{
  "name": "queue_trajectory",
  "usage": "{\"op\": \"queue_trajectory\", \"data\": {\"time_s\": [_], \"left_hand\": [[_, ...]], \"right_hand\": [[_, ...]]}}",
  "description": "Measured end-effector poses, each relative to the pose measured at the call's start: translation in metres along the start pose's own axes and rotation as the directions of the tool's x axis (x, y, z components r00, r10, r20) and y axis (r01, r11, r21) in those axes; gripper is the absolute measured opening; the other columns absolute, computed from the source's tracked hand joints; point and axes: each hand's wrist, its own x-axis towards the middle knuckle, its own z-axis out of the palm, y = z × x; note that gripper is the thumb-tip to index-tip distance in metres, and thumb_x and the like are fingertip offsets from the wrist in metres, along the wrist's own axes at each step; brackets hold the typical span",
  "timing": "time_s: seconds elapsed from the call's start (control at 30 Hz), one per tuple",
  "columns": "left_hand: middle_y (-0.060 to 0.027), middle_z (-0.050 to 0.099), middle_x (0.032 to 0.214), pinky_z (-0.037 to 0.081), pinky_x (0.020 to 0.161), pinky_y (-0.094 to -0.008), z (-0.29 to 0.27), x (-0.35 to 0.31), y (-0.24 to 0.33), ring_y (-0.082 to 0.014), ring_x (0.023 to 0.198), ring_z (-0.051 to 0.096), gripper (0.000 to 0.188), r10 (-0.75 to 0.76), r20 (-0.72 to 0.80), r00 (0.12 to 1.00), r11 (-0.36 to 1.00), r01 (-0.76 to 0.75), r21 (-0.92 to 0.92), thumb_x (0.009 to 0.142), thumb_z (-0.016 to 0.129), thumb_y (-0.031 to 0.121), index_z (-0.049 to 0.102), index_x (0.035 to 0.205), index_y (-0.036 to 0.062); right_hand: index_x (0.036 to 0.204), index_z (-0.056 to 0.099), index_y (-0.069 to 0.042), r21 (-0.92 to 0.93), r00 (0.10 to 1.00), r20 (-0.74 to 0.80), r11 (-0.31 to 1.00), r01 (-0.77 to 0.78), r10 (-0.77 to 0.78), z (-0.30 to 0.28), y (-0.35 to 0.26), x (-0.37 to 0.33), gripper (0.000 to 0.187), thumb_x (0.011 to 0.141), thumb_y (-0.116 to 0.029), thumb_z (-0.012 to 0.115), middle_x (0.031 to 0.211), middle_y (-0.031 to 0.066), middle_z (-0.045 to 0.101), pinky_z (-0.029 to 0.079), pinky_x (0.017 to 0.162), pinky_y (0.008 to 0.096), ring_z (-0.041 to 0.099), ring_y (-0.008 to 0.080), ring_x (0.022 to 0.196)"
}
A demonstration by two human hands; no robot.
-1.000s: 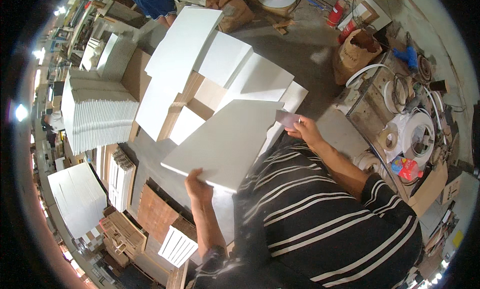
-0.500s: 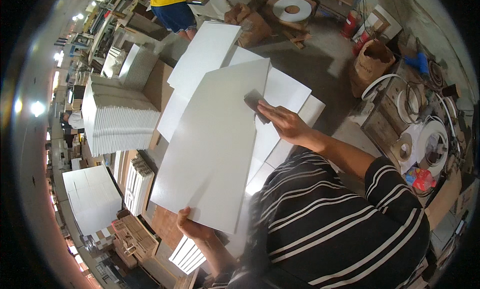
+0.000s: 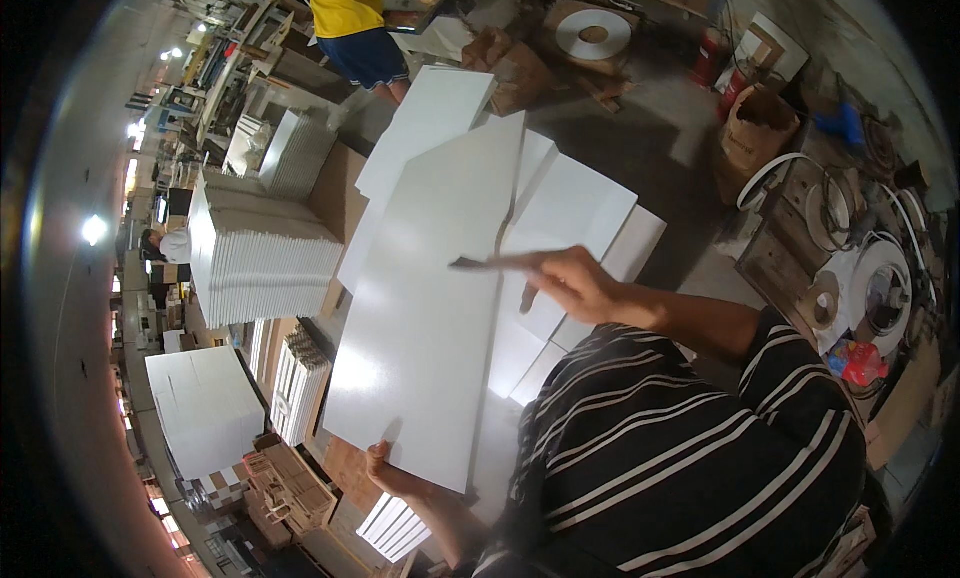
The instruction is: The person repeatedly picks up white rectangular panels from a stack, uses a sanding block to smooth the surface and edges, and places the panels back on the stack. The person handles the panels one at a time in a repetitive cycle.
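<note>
A long white panel (image 3: 425, 298) with an angled far end lies tilted across the view in front of me. My left hand (image 3: 392, 473) grips its near end, with the thumb on the upper face and the fingers hidden below. In my right hand (image 3: 580, 283), at the panel's right edge, is a thin dark grey piece, perhaps cloth or sandpaper (image 3: 470, 264). It reaches over the panel face and looks edge-on, smeared by motion; I cannot tell whether it touches. Under and beyond the panel are other white panels (image 3: 590, 203).
Tall stacks of white boards (image 3: 265, 263) stand at the left, above a white block-like stack (image 3: 205, 408). A person in a yellow top (image 3: 347, 8) stands at the far side. Right, a cluttered bench holds rolls of white edging (image 3: 880, 288), near an open paper sack (image 3: 755, 128).
My right hand has moved nearer along the panel's right edge, and the dark grey piece has turned from flat to edge-on. My left hand keeps its grip. The whole view has shifted slightly.
</note>
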Motion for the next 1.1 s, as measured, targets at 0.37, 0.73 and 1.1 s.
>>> {"op": "queue_trajectory", "data": {"time_s": [0.37,0.73,1.1], "left_hand": [[-0.0228,0.063,0.101,0.058,0.072,-0.0444,-0.019,0.001,0.003,-0.0346,0.085,0.067,0.050,0.094,-0.091,0.991,0.990,-0.083,0.113,0.077,0.057,0.019,0.052,0.117,-0.0106],[-0.0222,0.064,0.102,0.058,0.071,-0.0433,-0.026,0.007,0.002,-0.0354,0.085,0.067,0.045,0.066,-0.105,0.992,0.997,-0.062,0.038,0.080,0.057,0.021,0.055,0.116,-0.0070],[-0.0246,0.060,0.107,0.059,0.070,-0.0471,-0.032,0.012,0.002,-0.0352,0.088,0.067,0.053,0.045,-0.085,0.995,0.998,-0.047,-0.028,0.079,0.058,0.021,0.050,0.122,-0.0086]], "right_hand": [[0.140,0.049,-0.009,-0.335,0.971,-0.225,0.930,-0.151,0.077,0.012,0.011,-0.003,0.049,0.092,0.003,0.049,0.132,0.0163,0.058,0.058,0.056,0.0272,0.067,0.0213,0.064],[0.133,0.054,-0.002,-0.368,0.992,-0.125,0.929,-0.032,-0.015,0.013,0.018,0.007,0.036,0.098,-0.003,0.045,0.117,0.0171,0.067,0.052,0.054,0.0225,0.063,0.0123,0.063],[0.135,0.053,-0.009,-0.230,0.987,0.159,0.973,0.012,0.026,0.011,0.016,0.022,0.037,0.099,-0.010,0.048,0.067,0.0046,0.058,0.050,0.050,0.0259,0.055,0.0107,0.053]]}}
